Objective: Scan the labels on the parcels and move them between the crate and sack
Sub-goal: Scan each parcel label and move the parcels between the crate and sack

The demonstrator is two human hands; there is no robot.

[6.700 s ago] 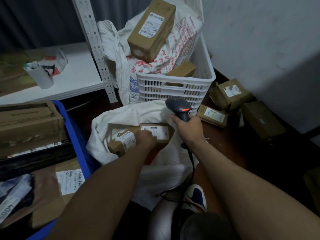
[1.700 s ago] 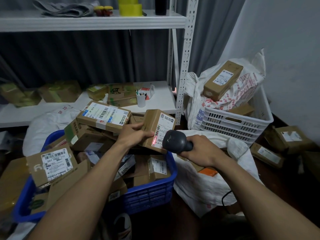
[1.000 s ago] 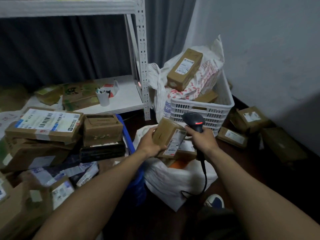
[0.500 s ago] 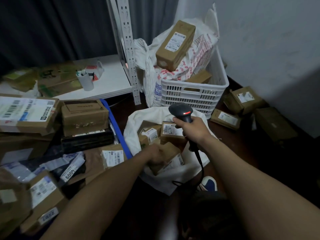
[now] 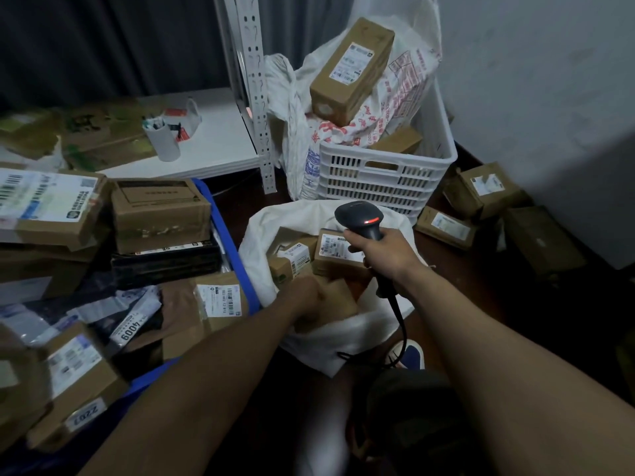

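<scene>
1. Lowered from beside the scanner a second ago, the parcel (image 5: 338,305) now sits in the near mouth of the white sack (image 5: 261,242).
2. My left hand (image 5: 307,300) holds it, fingers curled over its near end; blur hides how firm the grip is.
3. My right hand (image 5: 386,250) is wrapped round the scanner (image 5: 359,218), red light on, just above two labelled boxes (image 5: 338,250) deeper in the sack.
4. The scanner's cable (image 5: 402,321) hangs by the sack's front lip. I judge it could snag there, or the parcel could slip over that low lip to the floor.
5. To the left, the blue crate (image 5: 227,235) is heaped with parcels.
6. Farther back stands a white crate (image 5: 378,173).
</scene>
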